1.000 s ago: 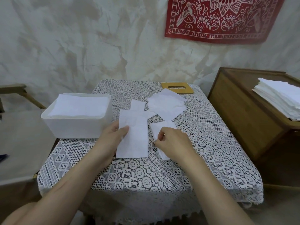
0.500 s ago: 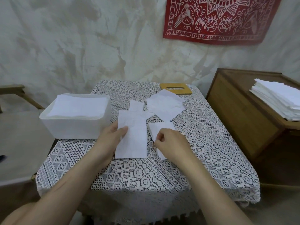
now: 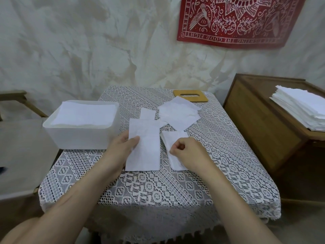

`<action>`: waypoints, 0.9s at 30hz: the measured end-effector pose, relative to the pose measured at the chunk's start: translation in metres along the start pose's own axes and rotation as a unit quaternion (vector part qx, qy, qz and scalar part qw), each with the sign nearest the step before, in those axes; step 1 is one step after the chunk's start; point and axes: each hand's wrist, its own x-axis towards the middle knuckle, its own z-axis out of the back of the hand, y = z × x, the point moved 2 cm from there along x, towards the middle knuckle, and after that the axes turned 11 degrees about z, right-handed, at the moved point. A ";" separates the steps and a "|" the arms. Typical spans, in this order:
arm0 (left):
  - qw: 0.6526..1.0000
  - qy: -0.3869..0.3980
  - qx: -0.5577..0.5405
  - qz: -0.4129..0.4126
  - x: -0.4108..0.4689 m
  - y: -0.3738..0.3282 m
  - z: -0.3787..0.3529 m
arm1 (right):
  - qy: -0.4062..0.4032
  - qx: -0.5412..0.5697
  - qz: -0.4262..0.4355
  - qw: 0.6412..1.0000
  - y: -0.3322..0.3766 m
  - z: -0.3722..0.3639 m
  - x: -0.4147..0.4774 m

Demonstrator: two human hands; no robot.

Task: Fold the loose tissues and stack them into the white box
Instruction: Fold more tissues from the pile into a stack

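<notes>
Up front on the white lace tablecloth (image 3: 158, 187), gripping the long folded white paper tissue (image 3: 146, 147) in the left hand (image 3: 121, 150), thumb on top, and pinching a smaller folded white tissue (image 3: 171, 138) in the curled right hand (image 3: 188, 152), near the rectangular white plastic box (image 3: 79, 136). Could easily snag paper on that lace, wrecking the fold. Brown wooden cabinet (image 3: 255, 124) off right, red patterned wall hanging (image 3: 237, 20) behind.

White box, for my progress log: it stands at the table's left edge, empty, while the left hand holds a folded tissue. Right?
No: the head view shows the white box filled with stacked tissues, not empty. It does stand at the left edge of the table, and the left hand holds a folded tissue.
</notes>
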 end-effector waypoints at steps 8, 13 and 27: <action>1.000 0.002 -0.002 0.000 0.001 0.001 0.001 | 0.004 -0.004 -0.012 1.000 0.000 0.000 0.001; 1.000 0.005 -0.005 0.001 0.000 0.000 0.000 | 0.000 -0.014 -0.006 1.000 0.000 0.001 0.000; 1.000 0.006 0.006 -0.005 0.003 0.000 -0.003 | 0.003 -0.052 0.016 0.999 -0.004 0.000 0.004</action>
